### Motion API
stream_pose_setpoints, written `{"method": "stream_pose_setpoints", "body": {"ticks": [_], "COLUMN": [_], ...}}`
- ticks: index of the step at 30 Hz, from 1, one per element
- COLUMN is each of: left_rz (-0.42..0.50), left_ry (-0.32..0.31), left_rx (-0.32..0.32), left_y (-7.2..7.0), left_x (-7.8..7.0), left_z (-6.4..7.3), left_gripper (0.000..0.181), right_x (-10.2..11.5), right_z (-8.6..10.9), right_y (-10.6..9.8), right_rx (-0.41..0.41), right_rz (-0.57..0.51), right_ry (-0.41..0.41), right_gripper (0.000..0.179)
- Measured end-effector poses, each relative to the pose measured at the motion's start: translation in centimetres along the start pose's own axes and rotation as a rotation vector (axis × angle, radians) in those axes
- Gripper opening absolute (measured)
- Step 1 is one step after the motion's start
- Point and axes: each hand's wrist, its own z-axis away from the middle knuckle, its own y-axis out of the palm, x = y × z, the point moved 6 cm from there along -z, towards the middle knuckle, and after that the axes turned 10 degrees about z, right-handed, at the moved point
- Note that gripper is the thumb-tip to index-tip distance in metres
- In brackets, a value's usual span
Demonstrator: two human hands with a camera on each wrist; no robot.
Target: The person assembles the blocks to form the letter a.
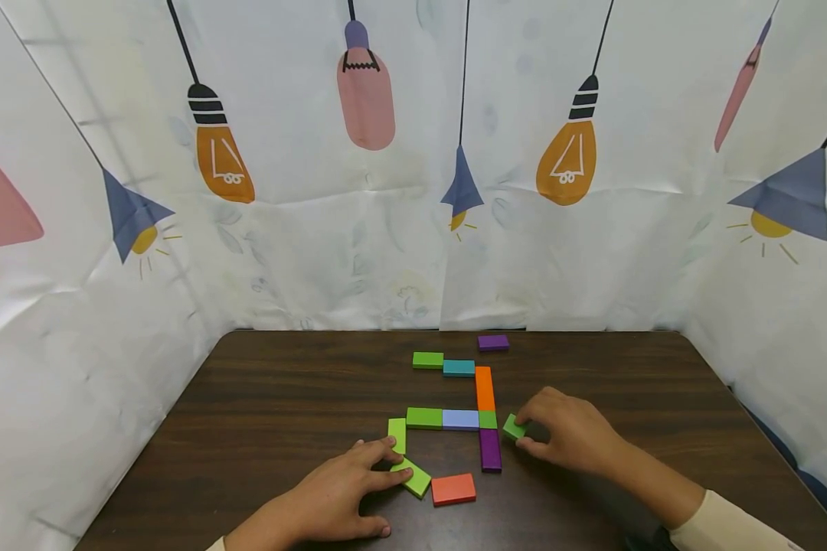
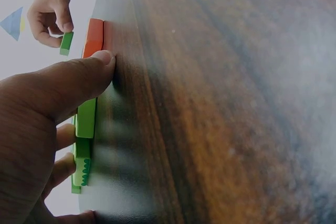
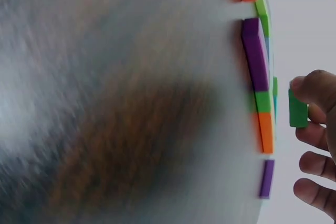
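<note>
My right hand pinches a small green block between thumb and fingers, just right of the joined blocks. In the right wrist view that green block is held off the table. My left hand lies spread at the lower left, its fingertips touching a slanted lime-green block and the upright lime block above it. Near its corner lies a red-orange block. A line of blocks runs beside them: green, light blue, a small green piece, orange and purple.
Farther back, a green block meets a teal block, which reaches the orange one's top. A separate purple block lies near the far edge of the dark wooden table. Behind hangs a patterned white cloth.
</note>
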Motion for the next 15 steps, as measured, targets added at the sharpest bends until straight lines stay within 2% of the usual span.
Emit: {"method": "stream_pose_setpoints", "body": {"ticks": [8,15], "left_rz": [0.013,0.013], "left_ry": [-0.010,-0.009], "left_rx": [0.010,0.010], "left_y": [-0.1,0.0], "left_x": [0.0,-0.1], "left_z": [-0.1,-0.1], "left_gripper": [0.068,0.068], "right_x": [1.3,2.3], "right_z": [0.3,0.7], "right_y": [0.4,0.5], "right_rx": [0.069,0.019], "right_rz": [-0.016,-0.054], "right_ry": [0.007,-0.038], "right_gripper": [0.023,0.022]}}
